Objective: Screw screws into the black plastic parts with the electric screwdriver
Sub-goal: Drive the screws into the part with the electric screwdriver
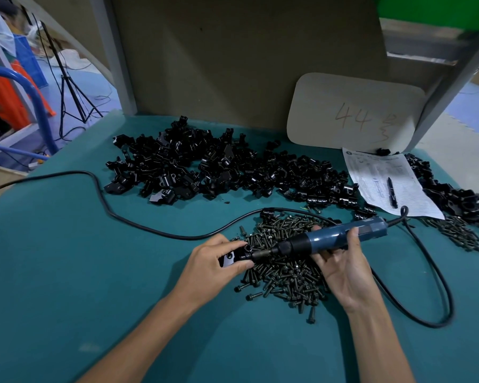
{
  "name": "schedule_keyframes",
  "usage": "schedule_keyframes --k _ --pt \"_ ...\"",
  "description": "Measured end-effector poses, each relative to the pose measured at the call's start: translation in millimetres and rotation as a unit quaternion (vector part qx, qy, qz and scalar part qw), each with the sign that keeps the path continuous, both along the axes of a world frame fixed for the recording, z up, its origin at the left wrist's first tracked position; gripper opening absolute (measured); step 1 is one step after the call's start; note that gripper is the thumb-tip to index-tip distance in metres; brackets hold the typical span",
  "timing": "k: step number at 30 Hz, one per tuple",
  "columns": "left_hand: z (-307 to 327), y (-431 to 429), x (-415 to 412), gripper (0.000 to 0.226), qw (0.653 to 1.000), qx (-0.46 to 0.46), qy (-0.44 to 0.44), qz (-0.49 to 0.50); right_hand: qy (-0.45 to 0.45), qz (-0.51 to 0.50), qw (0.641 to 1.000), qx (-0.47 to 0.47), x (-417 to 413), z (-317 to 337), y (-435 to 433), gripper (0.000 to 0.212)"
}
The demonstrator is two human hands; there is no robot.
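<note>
Here the left grip (216, 259) clamps a part (230, 258) steady so the screwdriver (329, 239), clasped in the right grip (343, 268), can bear squarely on it

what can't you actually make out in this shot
Head view only:
1. The screw at the tip of the electric screwdriver, hidden inside the black plastic part.
2. Most of that part, covered by fingers of the left hand.
3. Print on the paper sheet, too small.
4. Far end of the cord, cut off by the left edge.
</note>
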State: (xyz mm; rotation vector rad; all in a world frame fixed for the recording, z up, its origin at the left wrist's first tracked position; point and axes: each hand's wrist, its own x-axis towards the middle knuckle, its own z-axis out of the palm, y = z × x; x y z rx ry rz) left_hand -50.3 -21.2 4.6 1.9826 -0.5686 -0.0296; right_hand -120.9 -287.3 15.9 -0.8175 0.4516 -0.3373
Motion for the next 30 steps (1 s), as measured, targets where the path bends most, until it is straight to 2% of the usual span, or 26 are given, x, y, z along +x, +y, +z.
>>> schedule_keyframes --k 4,22,30 --pt "1.3 -0.7 0.6 0.052 1.000 -0.002 0.000 -0.005 -0.004 0.005 1.000 0.002 0.9 0.1 0.9 0.052" --pt "1.6 1.0 -0.5 0.052 1.000 0.010 0.006 -0.011 0.000 0.006 1.000 0.000 -0.7 3.6 4.9 0.056" --pt "2.6 0.9 0.7 0.049 0.999 -0.019 0.032 0.000 -0.024 -0.011 1.000 0.004 -0.3 6.2 5.1 0.057"
